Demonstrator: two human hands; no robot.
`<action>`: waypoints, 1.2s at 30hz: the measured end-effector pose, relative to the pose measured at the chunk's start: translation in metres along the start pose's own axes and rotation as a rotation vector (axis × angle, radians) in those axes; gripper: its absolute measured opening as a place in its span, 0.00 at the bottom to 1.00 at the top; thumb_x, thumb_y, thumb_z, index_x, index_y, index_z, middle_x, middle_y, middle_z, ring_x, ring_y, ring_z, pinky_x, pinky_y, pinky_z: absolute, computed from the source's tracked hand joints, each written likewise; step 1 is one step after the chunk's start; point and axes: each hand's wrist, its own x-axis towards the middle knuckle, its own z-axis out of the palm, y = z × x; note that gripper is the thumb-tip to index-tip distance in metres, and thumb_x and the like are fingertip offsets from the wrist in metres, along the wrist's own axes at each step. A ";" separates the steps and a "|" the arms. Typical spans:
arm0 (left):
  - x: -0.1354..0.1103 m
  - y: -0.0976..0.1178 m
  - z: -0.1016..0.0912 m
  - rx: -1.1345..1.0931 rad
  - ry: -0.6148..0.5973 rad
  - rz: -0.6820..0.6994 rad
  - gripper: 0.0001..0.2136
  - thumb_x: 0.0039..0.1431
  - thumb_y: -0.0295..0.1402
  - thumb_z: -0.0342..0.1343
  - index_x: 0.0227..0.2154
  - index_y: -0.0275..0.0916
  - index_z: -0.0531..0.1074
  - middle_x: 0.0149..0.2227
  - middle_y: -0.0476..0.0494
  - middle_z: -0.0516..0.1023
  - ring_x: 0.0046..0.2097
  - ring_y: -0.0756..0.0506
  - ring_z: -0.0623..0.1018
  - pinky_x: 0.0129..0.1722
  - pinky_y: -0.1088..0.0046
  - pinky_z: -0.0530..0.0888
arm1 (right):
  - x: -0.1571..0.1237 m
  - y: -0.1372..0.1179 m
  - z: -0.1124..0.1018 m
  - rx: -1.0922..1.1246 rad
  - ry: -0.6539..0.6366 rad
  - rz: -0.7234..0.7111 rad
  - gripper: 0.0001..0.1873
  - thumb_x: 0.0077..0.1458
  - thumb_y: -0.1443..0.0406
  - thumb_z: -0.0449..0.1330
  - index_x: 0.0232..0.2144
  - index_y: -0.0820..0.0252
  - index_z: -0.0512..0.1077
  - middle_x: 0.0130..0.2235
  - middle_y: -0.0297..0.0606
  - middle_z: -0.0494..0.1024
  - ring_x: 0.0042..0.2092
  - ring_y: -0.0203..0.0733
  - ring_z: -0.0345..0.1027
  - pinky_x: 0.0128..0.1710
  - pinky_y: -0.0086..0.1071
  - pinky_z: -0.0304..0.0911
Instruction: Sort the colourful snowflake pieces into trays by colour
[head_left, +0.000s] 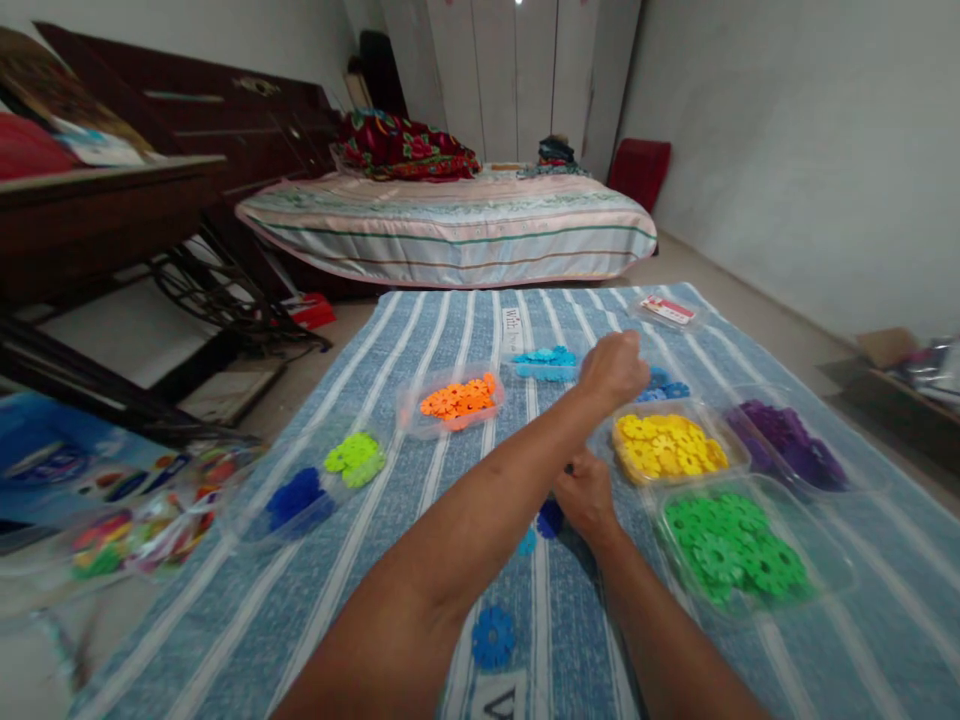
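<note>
My left hand (615, 368) reaches across to the right, closed in a loose fist above a tray of blue flower-shaped pieces (670, 386); what it holds is hidden. My right hand (586, 497) rests on the striped blue mat (420, 600), partly under my left forearm, its fingers curled on a dark blue piece (550, 518). A light blue piece (527, 542) and a blue piece (493, 635) lie loose on the mat nearer me. The yellow tray (667, 445) sits just right of both hands.
Clear trays hold orange (459, 398), light blue (547, 362), purple (787, 445), green (735, 550), lime (356, 458) and dark blue (296, 497) pieces. A bag of mixed pieces (142, 530) lies left. A mattress (450, 230) and dark furniture (112, 220) stand behind.
</note>
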 end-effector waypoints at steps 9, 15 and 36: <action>-0.112 -0.068 -0.071 0.071 -0.490 0.070 0.06 0.47 0.27 0.51 0.22 0.35 0.72 0.23 0.47 0.73 0.27 0.49 0.70 0.27 0.75 0.62 | -0.002 -0.007 -0.006 -0.091 -0.041 0.029 0.13 0.49 0.59 0.53 0.23 0.59 0.73 0.26 0.35 0.73 0.32 0.39 0.65 0.34 0.33 0.58; -0.208 -0.079 -0.083 0.018 -0.629 -0.168 0.04 0.48 0.30 0.52 0.21 0.38 0.70 0.23 0.49 0.71 0.27 0.50 0.70 0.27 0.75 0.61 | -0.004 -0.007 -0.009 -0.130 -0.064 0.000 0.14 0.49 0.58 0.53 0.23 0.59 0.73 0.25 0.36 0.73 0.31 0.40 0.65 0.34 0.34 0.59; -0.276 -0.073 -0.061 -0.133 -0.400 -0.592 0.05 0.48 0.32 0.51 0.23 0.37 0.69 0.23 0.51 0.71 0.28 0.51 0.69 0.27 0.78 0.59 | -0.007 -0.005 -0.012 -0.131 -0.060 -0.009 0.15 0.49 0.56 0.54 0.23 0.59 0.74 0.26 0.36 0.73 0.31 0.41 0.66 0.33 0.35 0.60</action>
